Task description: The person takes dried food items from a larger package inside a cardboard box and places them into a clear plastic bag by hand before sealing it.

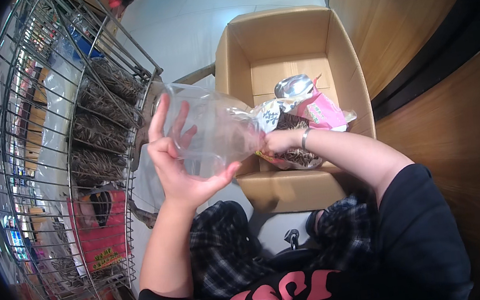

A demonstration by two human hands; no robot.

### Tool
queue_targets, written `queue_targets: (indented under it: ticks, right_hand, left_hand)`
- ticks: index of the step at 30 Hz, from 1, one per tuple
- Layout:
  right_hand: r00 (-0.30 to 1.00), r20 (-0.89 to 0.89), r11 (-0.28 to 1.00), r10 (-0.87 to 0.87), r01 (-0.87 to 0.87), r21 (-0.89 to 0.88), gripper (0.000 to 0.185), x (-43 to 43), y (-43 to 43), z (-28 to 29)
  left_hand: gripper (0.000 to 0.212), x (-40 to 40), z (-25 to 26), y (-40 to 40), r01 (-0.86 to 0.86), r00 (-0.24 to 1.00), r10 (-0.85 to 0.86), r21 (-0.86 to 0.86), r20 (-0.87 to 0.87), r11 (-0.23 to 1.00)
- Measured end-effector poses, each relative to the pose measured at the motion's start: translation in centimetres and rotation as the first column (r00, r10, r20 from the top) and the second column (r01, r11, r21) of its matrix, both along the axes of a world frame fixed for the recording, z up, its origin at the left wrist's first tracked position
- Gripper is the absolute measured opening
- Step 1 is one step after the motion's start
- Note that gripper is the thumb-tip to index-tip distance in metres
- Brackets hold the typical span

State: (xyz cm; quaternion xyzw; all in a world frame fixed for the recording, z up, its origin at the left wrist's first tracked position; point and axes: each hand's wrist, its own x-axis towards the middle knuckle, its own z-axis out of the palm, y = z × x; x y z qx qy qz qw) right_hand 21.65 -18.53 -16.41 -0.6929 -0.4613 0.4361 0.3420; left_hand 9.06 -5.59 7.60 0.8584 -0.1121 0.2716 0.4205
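My left hand point(182, 165) holds the wide end of a clear plastic bag point(215, 126), thumb on one side and some fingers showing through the film. The bag is puffed out and I see nothing inside it. At its gathered narrow end, my right hand point(281, 141) grips it above a cardboard box point(287, 35). Under and around that hand, striped sunflower seeds point(298, 156) lie in an opened printed sack point(326, 111), pink and white. Beyond the sack sits a shiny metal scoop point(294, 86). The right fingertips are partly blurred.
On the left, a wire basket point(92, 295) holds several clear packs of sunflower seeds point(99, 126) and a pink printed pack point(103, 236). Wooden panels point(433, 128) rise close on the right. Pale floor tiles point(189, 13) show beyond the box. A front flap point(293, 190) folds outward towards my knees.
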Motion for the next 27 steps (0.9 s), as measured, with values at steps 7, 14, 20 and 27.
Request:
queue_targets:
  ticks: [7,14,20,27]
  right_hand:
    - [0.931,0.352,0.945,-0.098,0.198,-0.26,0.028,4.0,-2.4,-1.0]
    - [0.906,0.413,0.871,0.095,0.125,-0.475,0.03,2.0,-3.3,-2.6]
    - [0.917,0.288,0.885,0.277,-0.127,-0.449,0.031,-3.4,-2.0,-4.8]
    - [0.941,0.304,0.87,0.15,0.021,-0.492,0.035,-3.3,-2.9,-0.4]
  left_hand:
    - [0.074,-0.1,-0.4,-1.2,0.057,0.995,-0.053,0.049,-0.081,0.997]
    - [0.072,0.7,-1.2,-1.4,0.119,0.992,-0.112,0.114,-0.065,0.986]
    - [0.072,0.5,-1.0,-1.3,0.139,0.988,-0.126,0.168,-0.087,0.976]
    - [0.071,0.1,-1.4,-0.5,0.128,0.988,-0.107,0.194,-0.113,0.973]
